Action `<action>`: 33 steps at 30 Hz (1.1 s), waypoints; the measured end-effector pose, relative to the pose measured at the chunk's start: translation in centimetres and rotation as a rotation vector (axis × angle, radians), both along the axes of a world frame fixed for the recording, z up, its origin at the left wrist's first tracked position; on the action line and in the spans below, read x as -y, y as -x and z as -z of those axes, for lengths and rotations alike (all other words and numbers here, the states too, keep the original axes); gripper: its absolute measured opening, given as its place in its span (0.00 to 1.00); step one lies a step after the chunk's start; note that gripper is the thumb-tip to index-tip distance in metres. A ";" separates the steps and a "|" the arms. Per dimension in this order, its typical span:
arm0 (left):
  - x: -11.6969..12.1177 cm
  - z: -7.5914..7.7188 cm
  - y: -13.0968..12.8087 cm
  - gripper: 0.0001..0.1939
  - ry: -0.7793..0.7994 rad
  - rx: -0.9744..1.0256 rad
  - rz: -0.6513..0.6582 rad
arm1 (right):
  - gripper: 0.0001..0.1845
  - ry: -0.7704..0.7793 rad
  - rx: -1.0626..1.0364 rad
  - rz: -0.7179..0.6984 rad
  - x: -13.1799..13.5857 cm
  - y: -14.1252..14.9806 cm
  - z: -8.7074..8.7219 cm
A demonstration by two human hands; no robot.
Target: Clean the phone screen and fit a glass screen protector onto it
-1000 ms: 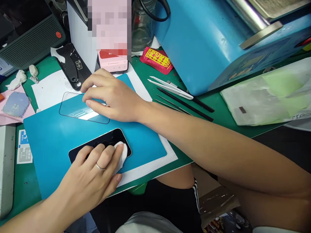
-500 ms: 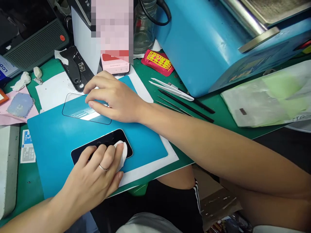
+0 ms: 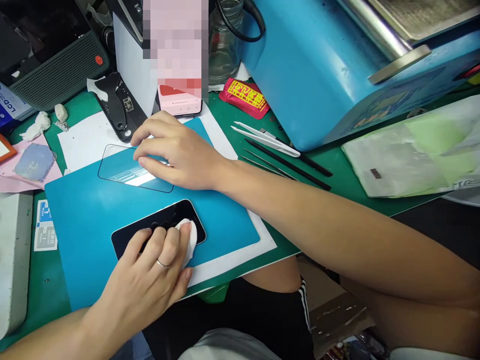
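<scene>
My left hand curls over a phone with a black screen and presses a white cotton pad onto its right end. The phone lies face up on a blue mat; its lower left part is hidden under my fingers. Beyond it, a clear glass screen protector with a thin black border lies flat on the mat. My right hand hovers or rests over the protector's right part, its fingers bent and apart, gripping nothing I can see.
White tweezers and thin dark tools lie right of the mat. A large blue machine stands behind them, near a red packet. A dark phone frame and a lit phone are at the back.
The whole view has shifted slightly. My left hand has moved a little to the right with the cotton pad, still on the phone; my right hand holds nearly the same pose.
</scene>
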State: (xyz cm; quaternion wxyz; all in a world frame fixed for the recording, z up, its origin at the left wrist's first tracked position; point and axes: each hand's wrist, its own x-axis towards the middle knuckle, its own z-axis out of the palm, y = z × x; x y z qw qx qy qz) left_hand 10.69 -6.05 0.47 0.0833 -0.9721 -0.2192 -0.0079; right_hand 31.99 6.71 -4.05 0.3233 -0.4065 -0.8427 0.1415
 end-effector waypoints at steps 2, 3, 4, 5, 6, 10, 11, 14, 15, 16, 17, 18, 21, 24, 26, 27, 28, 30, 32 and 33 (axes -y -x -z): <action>0.1 0.1 0.0 0.26 0.019 0.009 0.013 | 0.22 -0.007 -0.001 0.001 0.0 0.0 0.0; 0.1 0.1 0.0 0.26 0.030 0.021 0.021 | 0.22 -0.010 -0.002 0.000 0.0 0.0 0.0; 0.1 0.2 0.0 0.26 0.028 0.032 0.022 | 0.21 -0.012 -0.004 -0.003 0.1 0.0 -0.1; 0.0 0.2 0.0 0.26 0.014 0.040 0.016 | 0.21 -0.013 -0.006 -0.007 0.1 0.0 -0.1; 0.0 0.3 0.0 0.26 -0.005 0.039 0.007 | 0.21 -0.016 -0.009 -0.010 0.1 -0.1 -0.1; 0.0 0.4 -0.3 0.26 0.022 0.061 0.010 | 0.19 -0.021 -0.002 -0.004 0.1 -0.1 -0.2; 0.1 0.4 -0.3 0.26 0.041 0.074 0.017 | 0.19 -0.020 0.003 -0.001 0.1 -0.1 -0.2; 0.6 0.4 -0.3 0.25 0.038 0.084 0.013 | 0.19 -0.019 0.002 0.002 0.1 0.0 -0.2; 0.7 0.4 -0.3 0.25 0.031 0.077 0.009 | 0.19 -0.021 -0.004 0.003 0.1 0.0 -0.2; 0.7 0.4 -0.2 0.25 0.027 0.072 0.009 | 0.19 -0.024 -0.010 0.002 0.0 0.0 -0.1; 0.8 0.4 -0.2 0.24 0.026 0.072 0.014 | 0.19 -0.027 -0.016 0.001 0.0 0.0 -0.1; 0.8 0.4 -0.2 0.24 0.031 0.074 0.021 | 0.19 -0.029 -0.022 0.001 0.0 0.0 0.0; 0.8 0.5 -0.2 0.24 0.056 0.090 0.037 | 0.18 -0.031 -0.033 0.000 0.0 0.0 0.1; 0.7 0.6 -0.2 0.25 0.067 0.091 0.041 | 0.18 -0.034 -0.039 -0.004 -0.1 0.0 0.1; 0.8 0.6 -0.1 0.25 0.062 0.088 0.039 | 0.18 -0.035 -0.037 -0.005 -0.1 0.0 0.1; 0.8 0.6 -0.1 0.25 0.056 0.088 0.036 | 0.18 -0.035 -0.033 -0.004 0.0 0.0 0.1; 0.8 0.6 0.0 0.24 0.048 0.090 0.030 | 0.18 -0.035 -0.028 -0.003 0.0 0.0 0.1; 0.8 0.5 0.0 0.24 0.018 0.091 0.006 | 0.18 -0.037 -0.020 0.000 0.0 0.0 0.1; 0.6 0.4 -0.1 0.24 -0.037 0.072 -0.029 | 0.18 -0.037 -0.016 0.000 0.1 0.0 0.0; 0.5 0.3 -0.1 0.25 -0.069 0.057 -0.045 | 0.18 -0.036 -0.018 -0.001 0.1 0.0 0.0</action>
